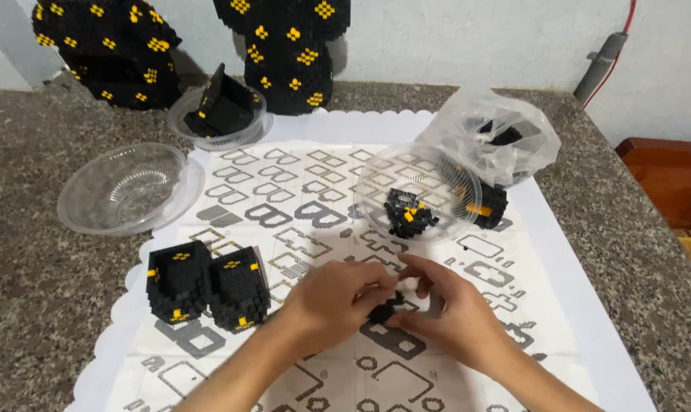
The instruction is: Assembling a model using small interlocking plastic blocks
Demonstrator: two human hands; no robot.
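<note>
While pinched by both hands, black brick piece point(384, 310) (bowl point(417, 194) just beyond).

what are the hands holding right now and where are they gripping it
Both the left hand and right hand pinch a small black brick piece between their fingertips, at its opposite ends.

Small black brick piece point(384, 308), pinched btwn both hands.

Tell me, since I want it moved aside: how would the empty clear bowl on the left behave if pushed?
The empty clear bowl looks like thin plastic, so probably very light and would slide easily on the stone counter. Its ribbed wall might flex if squeezed. Being wide and low, it seems unlikely to tip.
</note>
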